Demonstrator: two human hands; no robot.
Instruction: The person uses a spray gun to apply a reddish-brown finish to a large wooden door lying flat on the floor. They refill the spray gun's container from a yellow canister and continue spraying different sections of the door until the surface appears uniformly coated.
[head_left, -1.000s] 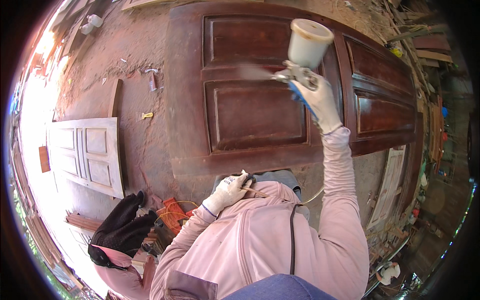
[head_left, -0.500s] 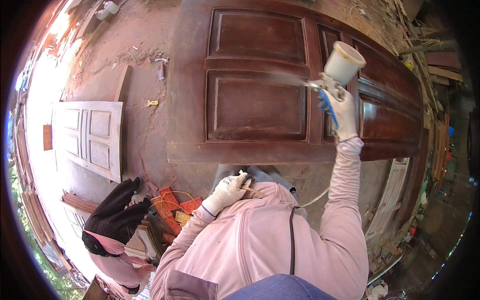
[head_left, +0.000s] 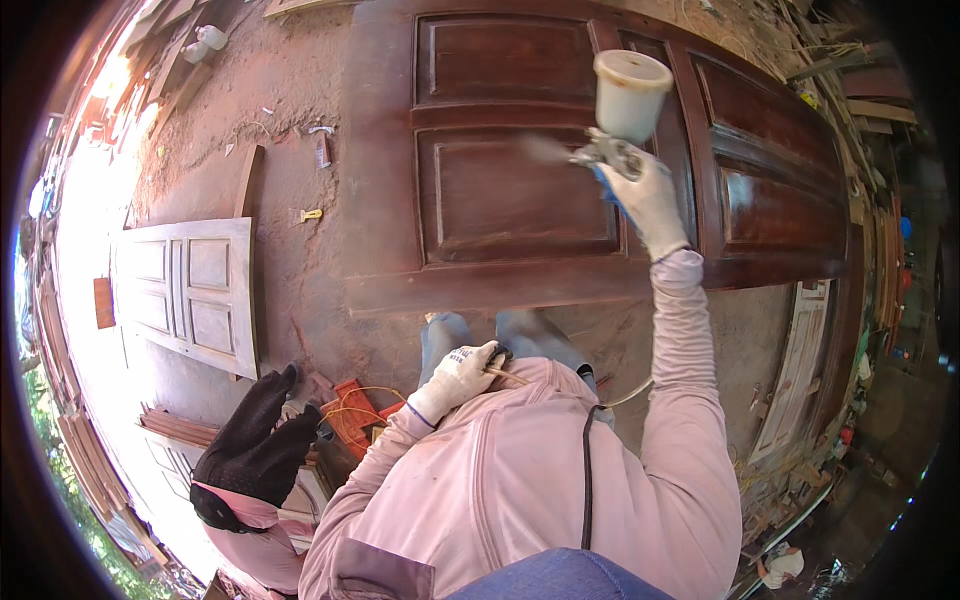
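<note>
My right hand [head_left: 645,200], in a white glove, is closed round a spray gun [head_left: 603,155] with a whitish paint cup [head_left: 632,95] on top. A pale mist leaves its nozzle toward the left. Below the gun lies a dark reddish-brown panelled wooden door [head_left: 520,195], its surface partly glossy. In front of my waist, my gloved left hand [head_left: 460,378] is closed on a thin hose [head_left: 507,376]; a small dark piece shows at its fingertips. The gun's trigger is mostly hidden by my fingers.
Another person in black trousers [head_left: 255,435] crouches at the lower left, near orange-red pieces [head_left: 352,415] with a yellow cord. A pale unpainted panel door [head_left: 190,290] lies at the left. On the ground is a yellow-handled scraper [head_left: 311,215]. Another pale door [head_left: 793,370] stands at the right.
My right hand has moved left and slightly away from me with the spray gun, over the door. My left hand stays near my waist. The view has shifted slightly.
</note>
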